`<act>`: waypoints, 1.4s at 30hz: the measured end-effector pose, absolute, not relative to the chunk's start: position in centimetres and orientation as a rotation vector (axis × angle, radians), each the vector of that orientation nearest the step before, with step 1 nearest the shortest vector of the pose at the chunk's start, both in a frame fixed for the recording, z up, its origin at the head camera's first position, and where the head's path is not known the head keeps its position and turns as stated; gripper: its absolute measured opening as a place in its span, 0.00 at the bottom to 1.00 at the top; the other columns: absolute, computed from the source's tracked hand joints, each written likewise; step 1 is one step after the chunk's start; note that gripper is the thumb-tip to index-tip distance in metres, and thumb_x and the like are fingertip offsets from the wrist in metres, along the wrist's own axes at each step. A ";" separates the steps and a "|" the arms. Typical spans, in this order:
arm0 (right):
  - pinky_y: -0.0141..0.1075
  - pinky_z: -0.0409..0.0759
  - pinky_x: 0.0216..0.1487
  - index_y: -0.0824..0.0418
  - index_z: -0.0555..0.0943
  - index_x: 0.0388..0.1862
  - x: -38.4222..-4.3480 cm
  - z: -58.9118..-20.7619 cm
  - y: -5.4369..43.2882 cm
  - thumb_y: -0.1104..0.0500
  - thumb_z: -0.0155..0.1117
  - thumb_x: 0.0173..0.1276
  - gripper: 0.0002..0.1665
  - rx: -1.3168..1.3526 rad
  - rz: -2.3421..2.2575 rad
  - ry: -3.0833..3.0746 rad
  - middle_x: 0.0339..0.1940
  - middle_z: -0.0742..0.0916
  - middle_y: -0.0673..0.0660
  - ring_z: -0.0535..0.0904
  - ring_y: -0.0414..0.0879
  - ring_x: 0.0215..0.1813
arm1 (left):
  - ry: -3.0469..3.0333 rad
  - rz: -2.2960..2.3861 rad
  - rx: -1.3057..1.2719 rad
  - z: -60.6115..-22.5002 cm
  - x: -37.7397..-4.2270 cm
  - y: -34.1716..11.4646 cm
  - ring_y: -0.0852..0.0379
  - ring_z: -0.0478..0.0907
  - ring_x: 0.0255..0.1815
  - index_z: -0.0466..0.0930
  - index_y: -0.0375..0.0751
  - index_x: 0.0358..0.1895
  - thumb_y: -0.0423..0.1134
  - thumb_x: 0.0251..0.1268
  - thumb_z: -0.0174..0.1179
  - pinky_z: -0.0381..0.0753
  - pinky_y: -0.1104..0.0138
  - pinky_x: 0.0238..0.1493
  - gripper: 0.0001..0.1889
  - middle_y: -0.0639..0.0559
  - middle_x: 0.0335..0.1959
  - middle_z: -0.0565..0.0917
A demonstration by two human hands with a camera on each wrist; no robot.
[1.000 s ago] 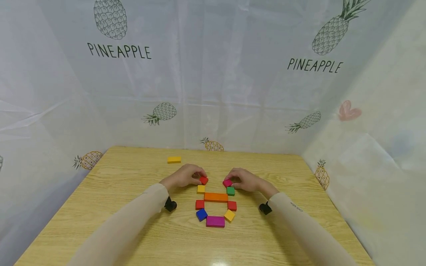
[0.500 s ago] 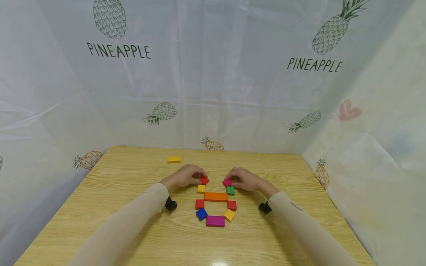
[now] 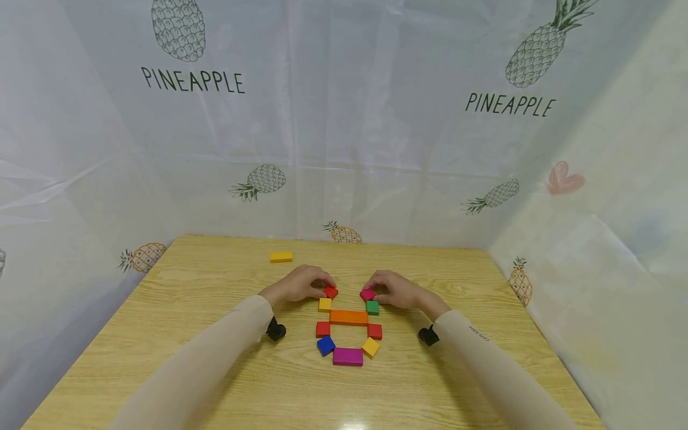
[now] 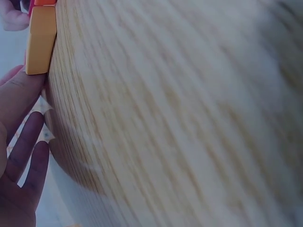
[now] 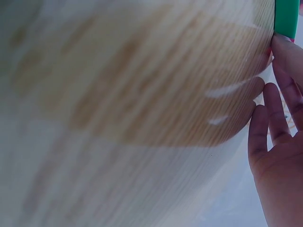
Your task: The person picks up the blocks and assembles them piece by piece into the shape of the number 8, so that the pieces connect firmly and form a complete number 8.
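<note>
My left hand [image 3: 302,284] pinches a small red block [image 3: 331,292] between thumb and fingers at the upper left of a ring of blocks. Just below it lies a small yellow block [image 3: 325,305], which shows large in the left wrist view as a yellow block [image 4: 41,40] beside the thumb. Opposite, my right hand [image 3: 396,291] pinches a pink block [image 3: 368,295], set at an angle. Right under that one is a green block [image 3: 372,308]; in the right wrist view the thumb tip lies by the green block [image 5: 286,19]. The wrist views mostly hide both pinched blocks.
A long orange block [image 3: 349,318] spans the ring's middle. Below it sit red blocks [image 3: 323,329] on either side, a blue block [image 3: 325,346], a yellow block [image 3: 371,347] and a purple block [image 3: 347,357]. Another yellow block [image 3: 281,257] lies near the wooden table's [image 3: 215,352] back edge.
My left hand has shifted the red block slightly to the right, toward the pink one. The right hand and the other blocks stay in place.
</note>
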State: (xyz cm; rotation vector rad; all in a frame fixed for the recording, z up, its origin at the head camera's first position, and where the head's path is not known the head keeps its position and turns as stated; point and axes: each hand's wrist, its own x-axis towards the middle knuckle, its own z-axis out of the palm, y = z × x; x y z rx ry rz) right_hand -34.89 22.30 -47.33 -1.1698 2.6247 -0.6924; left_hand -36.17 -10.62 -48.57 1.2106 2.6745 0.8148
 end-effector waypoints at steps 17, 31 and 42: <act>0.50 0.78 0.67 0.58 0.85 0.63 -35.0 -47.5 22.5 0.63 0.67 0.78 0.17 -1.191 -0.685 2.625 0.56 0.86 0.53 0.79 0.49 0.58 | 2.666 0.832 1.183 -48.5 -36.1 -10.6 0.57 0.82 0.49 0.90 0.51 0.57 0.35 0.69 0.72 0.83 0.62 0.56 0.15 0.54 0.52 0.88; 0.50 0.78 0.67 0.59 0.85 0.63 -35.0 -47.4 22.4 0.65 0.67 0.78 0.17 -1.182 -0.683 2.628 0.56 0.85 0.54 0.79 0.50 0.58 | 2.652 0.848 1.172 -48.2 -35.9 -10.6 0.58 0.81 0.49 0.90 0.51 0.57 0.35 0.70 0.72 0.83 0.61 0.56 0.16 0.55 0.53 0.88; 0.50 0.77 0.68 0.58 0.85 0.62 -35.1 -47.6 22.3 0.63 0.67 0.78 0.17 -1.166 -0.676 2.637 0.56 0.85 0.53 0.79 0.49 0.59 | 2.653 0.839 1.178 -48.6 -36.3 -10.7 0.58 0.82 0.50 0.90 0.53 0.58 0.35 0.70 0.72 0.83 0.61 0.57 0.16 0.55 0.54 0.87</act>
